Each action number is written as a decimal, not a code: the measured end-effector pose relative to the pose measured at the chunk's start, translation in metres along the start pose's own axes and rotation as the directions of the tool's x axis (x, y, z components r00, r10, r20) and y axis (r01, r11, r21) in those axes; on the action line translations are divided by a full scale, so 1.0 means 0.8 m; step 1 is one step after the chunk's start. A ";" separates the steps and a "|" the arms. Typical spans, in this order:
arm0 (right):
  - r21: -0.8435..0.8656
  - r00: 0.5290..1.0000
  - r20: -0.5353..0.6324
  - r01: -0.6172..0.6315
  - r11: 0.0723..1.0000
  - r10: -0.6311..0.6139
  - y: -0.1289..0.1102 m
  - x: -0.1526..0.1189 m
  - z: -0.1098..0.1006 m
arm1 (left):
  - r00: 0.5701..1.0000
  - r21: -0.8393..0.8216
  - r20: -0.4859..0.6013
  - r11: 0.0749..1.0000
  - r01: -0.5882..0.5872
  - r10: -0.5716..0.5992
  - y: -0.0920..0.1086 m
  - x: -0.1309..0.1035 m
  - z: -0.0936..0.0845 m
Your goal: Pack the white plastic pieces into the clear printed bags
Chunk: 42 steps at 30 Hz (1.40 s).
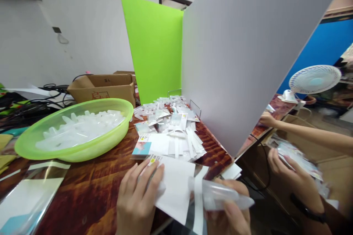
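Observation:
My left hand (139, 191) lies over the left part of a white card in a clear packet (176, 183), its fingers bent and pressed on it; a translucent piece shows beside the fingers. At the packet's right end, my right hand (231, 209) grips a translucent pointed plastic tube (220, 194), which lies across the white strip of the packet's flap. Behind my hands is a pile of packets with white cards (158, 143) and loose white strips. A light green bowl (82, 152) on the left holds many translucent pieces (79, 130).
A flat clear packet (30, 198) lies at the left front. Cardboard boxes (104, 84) and cables stand behind the bowl. Green (157, 47) and grey panels (228, 44) rise ahead. Beyond them, at right, are another person's hands (298, 183) and a fan (314, 79).

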State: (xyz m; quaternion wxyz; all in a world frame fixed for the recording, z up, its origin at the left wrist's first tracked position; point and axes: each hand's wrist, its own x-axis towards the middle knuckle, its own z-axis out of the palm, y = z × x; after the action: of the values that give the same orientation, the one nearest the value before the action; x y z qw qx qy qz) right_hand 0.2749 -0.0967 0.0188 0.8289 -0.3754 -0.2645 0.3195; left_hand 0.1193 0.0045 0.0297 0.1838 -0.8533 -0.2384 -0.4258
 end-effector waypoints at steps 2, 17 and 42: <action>-0.022 0.992 0.009 -0.122 0.992 0.122 0.014 0.003 -0.003 | 0.999 0.026 -0.023 0.999 -0.031 0.032 0.002 -0.003 -0.002; -0.516 0.967 0.176 0.250 0.819 -0.184 0.012 0.001 0.005 | 0.999 -0.124 0.044 0.992 0.010 -0.004 0.028 -0.023 -0.006; -0.585 0.767 0.631 0.568 0.578 -0.114 0.010 0.008 0.019 | 0.993 -0.137 0.118 0.990 0.037 -0.021 -0.001 -0.045 -0.028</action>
State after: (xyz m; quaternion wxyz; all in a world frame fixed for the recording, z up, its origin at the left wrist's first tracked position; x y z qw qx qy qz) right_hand 0.2665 -0.0812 0.0228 0.5370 -0.5176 -0.6591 0.0965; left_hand 0.0862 -0.0155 0.0133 0.1036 -0.8838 -0.2308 -0.3936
